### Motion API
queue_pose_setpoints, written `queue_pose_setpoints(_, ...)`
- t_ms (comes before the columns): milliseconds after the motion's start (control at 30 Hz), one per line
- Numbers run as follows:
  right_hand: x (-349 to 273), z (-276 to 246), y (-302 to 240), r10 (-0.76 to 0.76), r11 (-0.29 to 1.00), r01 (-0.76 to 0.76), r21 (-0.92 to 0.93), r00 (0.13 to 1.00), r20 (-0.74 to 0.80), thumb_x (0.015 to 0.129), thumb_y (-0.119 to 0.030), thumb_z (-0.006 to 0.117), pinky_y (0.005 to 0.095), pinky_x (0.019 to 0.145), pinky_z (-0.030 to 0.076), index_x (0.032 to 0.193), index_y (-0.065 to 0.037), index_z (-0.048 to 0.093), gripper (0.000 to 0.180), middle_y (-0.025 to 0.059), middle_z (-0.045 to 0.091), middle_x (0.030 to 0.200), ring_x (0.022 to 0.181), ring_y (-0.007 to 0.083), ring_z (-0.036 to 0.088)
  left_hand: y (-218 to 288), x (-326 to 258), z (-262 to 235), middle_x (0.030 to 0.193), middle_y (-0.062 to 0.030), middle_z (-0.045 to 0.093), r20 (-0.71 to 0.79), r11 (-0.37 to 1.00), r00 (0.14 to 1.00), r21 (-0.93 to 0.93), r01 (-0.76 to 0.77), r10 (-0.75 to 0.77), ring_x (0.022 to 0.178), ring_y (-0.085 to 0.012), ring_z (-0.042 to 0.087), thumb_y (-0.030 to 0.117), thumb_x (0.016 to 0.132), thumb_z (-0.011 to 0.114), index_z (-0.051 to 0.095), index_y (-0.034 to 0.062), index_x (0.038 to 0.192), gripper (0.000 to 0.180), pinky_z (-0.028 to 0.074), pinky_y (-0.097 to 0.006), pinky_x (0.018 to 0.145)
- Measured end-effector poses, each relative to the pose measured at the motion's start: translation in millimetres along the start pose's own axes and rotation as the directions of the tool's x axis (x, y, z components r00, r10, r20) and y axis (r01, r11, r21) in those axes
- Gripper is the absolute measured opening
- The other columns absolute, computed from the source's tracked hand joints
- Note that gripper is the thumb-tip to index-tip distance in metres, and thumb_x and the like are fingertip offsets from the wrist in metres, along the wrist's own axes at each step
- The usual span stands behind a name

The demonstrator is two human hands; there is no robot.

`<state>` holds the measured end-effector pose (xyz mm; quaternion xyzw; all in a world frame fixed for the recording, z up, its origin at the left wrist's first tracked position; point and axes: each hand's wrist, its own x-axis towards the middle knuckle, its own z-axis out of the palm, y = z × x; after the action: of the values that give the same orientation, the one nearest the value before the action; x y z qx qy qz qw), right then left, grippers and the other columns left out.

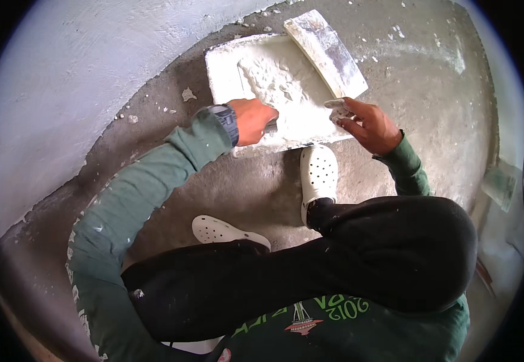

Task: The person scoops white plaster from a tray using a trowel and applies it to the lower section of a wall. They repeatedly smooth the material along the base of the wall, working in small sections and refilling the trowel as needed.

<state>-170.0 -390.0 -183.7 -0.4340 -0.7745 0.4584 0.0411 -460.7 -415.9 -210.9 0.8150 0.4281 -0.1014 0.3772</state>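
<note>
A shallow rectangular tray point(226, 87) lies on the floor ahead of me, with wet white plaster point(280, 81) spread and heaped in it. My left hand point(252, 122) is closed in a fist over the tray's near left part, around a small grey tool point(271, 125) that is mostly hidden. Over the near right corner, my right hand point(370, 125) pinches a white plaster-smeared piece point(338, 111) between thumb and fingers; its exact kind is unclear. A wide flat plaster-caked blade point(327, 53) rests across the tray's far right edge.
A pale wall point(87, 78) curves along the left, with plaster crumbs point(188, 95) on the concrete floor point(419, 102) beside it. My white clogs point(320, 172) stand close to the tray's near edge. A translucent greenish object point(499, 186) is at the right.
</note>
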Motion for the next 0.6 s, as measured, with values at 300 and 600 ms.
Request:
queue_pose_setpoints(300,-4.2,3.5,16.0,-0.130,0.989,0.132,0.067,0.991,-0.039,0.086,-0.011,0.061,0.0348,0.070,0.053,0.114,0.005,0.055,0.033,0.0191,0.067,0.096,0.083,0.0276,0.067,4.8,8.1,20.4,0.070,-0.0225,0.061,0.052,0.987,0.996,0.143,-0.077,0.070,0.070,-0.0402,0.062,0.005,0.071,0.056,0.061,0.0062,0.097,0.027,0.049,-0.048,0.062)
queue_pose_setpoints(600,-1.5,9.2,9.2,-0.146,0.985,0.149,0.091,0.989,-0.040,0.085,-0.016,0.064,0.0388,0.067,0.052,0.108,0.006,0.056,0.033,0.0228,0.065,0.090,0.079,0.0344,0.066,9.1,1.0,29.3,0.072,-0.0223,0.062,0.110,0.995,0.993,0.087,-0.051,0.042,0.073,-0.0408,0.062,0.006,0.071,0.056,0.060,0.0068,0.102,0.031,0.049,-0.048,0.066)
